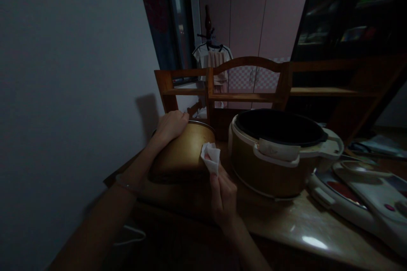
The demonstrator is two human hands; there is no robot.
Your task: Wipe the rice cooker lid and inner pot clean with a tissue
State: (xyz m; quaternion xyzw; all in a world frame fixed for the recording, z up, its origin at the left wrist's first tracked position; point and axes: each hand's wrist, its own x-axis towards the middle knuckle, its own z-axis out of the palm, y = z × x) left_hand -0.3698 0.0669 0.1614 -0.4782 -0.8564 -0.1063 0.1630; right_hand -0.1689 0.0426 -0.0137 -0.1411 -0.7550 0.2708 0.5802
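A gold-coloured pot (181, 154) with a thin metal rim stands on the table near the wall. My left hand (173, 125) is closed over the top left part of its rim, its fingertips hidden behind the edge. In my right hand (224, 192) a folded white tissue (210, 156) is pinched, held up against or very near the pot's right side; whether it touches I cannot tell. Right of that hand stands a gold and cream electric cooker (267, 173), lidless, with a dark inside (280, 125).
A cream appliance lid (365, 194) lies at the right on the glossy table (286, 228). Behind, a wooden shelf frame (248, 95) lines the table's back. The white wall (79, 72) rises close on the left. A white cord (130, 237) hangs below the front edge.
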